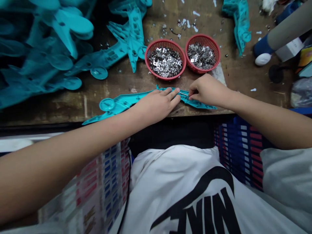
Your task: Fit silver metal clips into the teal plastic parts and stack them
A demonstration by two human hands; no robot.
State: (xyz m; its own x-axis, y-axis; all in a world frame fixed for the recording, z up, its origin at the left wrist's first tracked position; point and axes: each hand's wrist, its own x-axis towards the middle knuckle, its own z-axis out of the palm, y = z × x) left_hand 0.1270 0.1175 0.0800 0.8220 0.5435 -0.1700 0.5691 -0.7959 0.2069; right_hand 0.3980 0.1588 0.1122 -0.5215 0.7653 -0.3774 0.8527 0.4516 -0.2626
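Shirt [185,182]; teal part [117,102] under left grip [158,104]

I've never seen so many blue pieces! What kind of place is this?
Likely a small assembly workshop: piles of teal plastic parts, two red baskets of tiny metal pieces, a worn wooden bench.

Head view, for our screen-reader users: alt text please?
The left hand steadies a teal plastic part on a wooden table while the right hand pinches a metal piece against it. Two red baskets of metal pieces sit behind.

The left hand [158,105] hides the teal part's [119,102] middle; right hand's [207,91] grip unclear.
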